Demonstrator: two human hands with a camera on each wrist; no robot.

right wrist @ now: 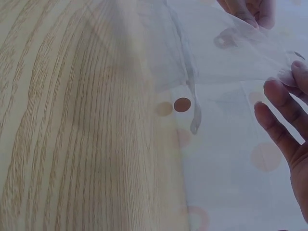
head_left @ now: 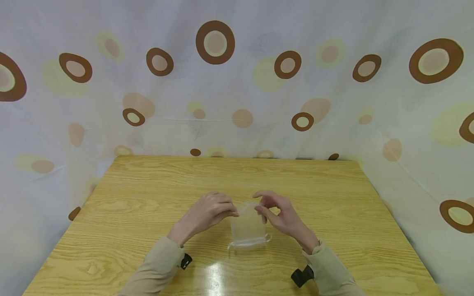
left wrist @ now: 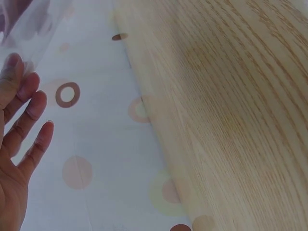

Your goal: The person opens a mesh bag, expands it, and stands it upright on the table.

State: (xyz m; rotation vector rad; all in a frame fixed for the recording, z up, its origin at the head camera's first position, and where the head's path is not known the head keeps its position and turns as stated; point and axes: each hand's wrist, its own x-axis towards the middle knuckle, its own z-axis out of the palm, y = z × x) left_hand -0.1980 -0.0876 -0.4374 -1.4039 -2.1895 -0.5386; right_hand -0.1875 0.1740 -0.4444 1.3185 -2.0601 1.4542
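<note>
A small sheer white drawstring pouch (head_left: 248,226) hangs between both hands over the middle of the table. Its gathered end with the cord points toward the person, and a cord loop (head_left: 268,237) sticks out at each side. My left hand (head_left: 212,209) pinches the far left corner between thumb and fingertips. At the far right corner, my right hand (head_left: 279,213) pinches the fabric with thumb and index finger, the other fingers spread loosely. The right wrist view shows the thin see-through cloth (right wrist: 221,53) stretched between the hands, with a cord end (right wrist: 195,115) dangling.
A wood-grain table (head_left: 148,181) lies under the hands. White curtain (head_left: 222,90) with brown and beige circles encloses its back and sides. Dark wrist straps (head_left: 301,276) sit by both beige sleeves (head_left: 157,263).
</note>
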